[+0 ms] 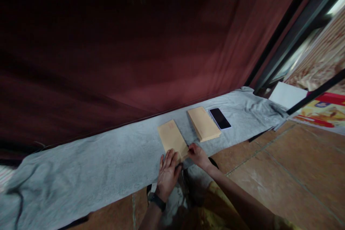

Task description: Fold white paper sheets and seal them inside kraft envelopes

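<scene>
A single tan paper envelope lies on the grey cloth in front of me, with faint reddish print at its far end. My left hand, wearing a dark wristband, rests flat on its near end with the fingers stretched out. At the envelope's near right corner, my right hand is closed, thumb and fingers pinching the paper edge. Just beyond and right of that hand sits a stack of similar tan envelopes. Beside the stack lies a smartphone with a dark screen.
Grey cloth covers a long, narrow surface. Dark red fabric hangs along its back edge. To the right are a dark metal frame, a white sheet and a colourful printed package. Brown tiles make up the floor.
</scene>
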Demonstrator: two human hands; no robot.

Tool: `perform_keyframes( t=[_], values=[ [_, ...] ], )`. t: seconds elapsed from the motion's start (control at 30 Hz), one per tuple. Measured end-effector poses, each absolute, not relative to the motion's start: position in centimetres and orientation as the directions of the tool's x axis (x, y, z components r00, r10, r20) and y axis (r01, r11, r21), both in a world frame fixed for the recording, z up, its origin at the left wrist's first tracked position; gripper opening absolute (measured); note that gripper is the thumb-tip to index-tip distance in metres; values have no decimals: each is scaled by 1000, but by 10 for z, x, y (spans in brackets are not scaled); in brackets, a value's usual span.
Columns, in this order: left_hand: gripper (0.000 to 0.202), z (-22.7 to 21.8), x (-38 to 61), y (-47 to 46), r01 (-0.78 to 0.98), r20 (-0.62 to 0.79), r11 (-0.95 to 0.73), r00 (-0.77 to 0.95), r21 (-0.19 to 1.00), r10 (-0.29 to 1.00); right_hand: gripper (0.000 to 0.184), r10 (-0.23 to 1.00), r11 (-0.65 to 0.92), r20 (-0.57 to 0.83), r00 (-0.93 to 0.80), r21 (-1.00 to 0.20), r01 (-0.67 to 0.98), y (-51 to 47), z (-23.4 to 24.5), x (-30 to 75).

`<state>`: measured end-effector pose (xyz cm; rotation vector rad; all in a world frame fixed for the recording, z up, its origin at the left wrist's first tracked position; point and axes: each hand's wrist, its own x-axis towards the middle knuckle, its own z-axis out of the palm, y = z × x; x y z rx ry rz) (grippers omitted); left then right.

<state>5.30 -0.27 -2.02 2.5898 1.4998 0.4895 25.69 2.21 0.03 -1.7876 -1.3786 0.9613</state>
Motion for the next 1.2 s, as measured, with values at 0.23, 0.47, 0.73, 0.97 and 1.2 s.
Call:
perform_keyframes(
  t=[0.23, 0.47, 0.73, 0.97, 1.2],
  values=[
    [53, -14, 63, 28, 840, 295, -411, 317, 355, 901, 40, 952, 288, 250, -174, -556, 779, 49, 11, 244],
    [59, -31, 77, 65, 874, 198, -400, 355, 277, 914, 47, 912, 406, 233, -338, -393, 825, 68, -20, 232],
    [62, -34, 64, 53, 891, 210, -392, 348, 230, 914, 51, 917, 380, 272, -292, -369, 848, 65, -33, 234],
    [61, -35, 44, 29, 896, 229, -388, 340, 217, 912, 52, 934, 338, 253, -254, -383, 860, 64, -30, 234],
    [52, -28, 32, 3, 894, 224, -376, 325, 244, 919, 46, 935, 349, 203, -289, -394, 851, 59, -22, 256]
  ],
)
